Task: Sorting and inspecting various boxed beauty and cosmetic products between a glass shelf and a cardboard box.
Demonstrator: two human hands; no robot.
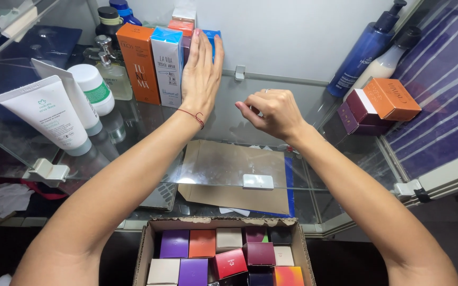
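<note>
left hand (pixel 201 74), fingers flat and open, presses a blue box (pixel 214 38) into line with upright boxes on the glass shelf (pixel 229 159); right hand (pixel 271 112) hovers nearby, fingers curled, holding nothing.

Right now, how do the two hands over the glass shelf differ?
The left hand is open and flat, fingers straight, pressed against the upright boxes at the back; the right hand is loosely curled and touches nothing that shows. The left wrist wears a thin red string; the right hand has a ring. The left reaches further back than the right. Both are bare and hover above the glass shelf.
</note>
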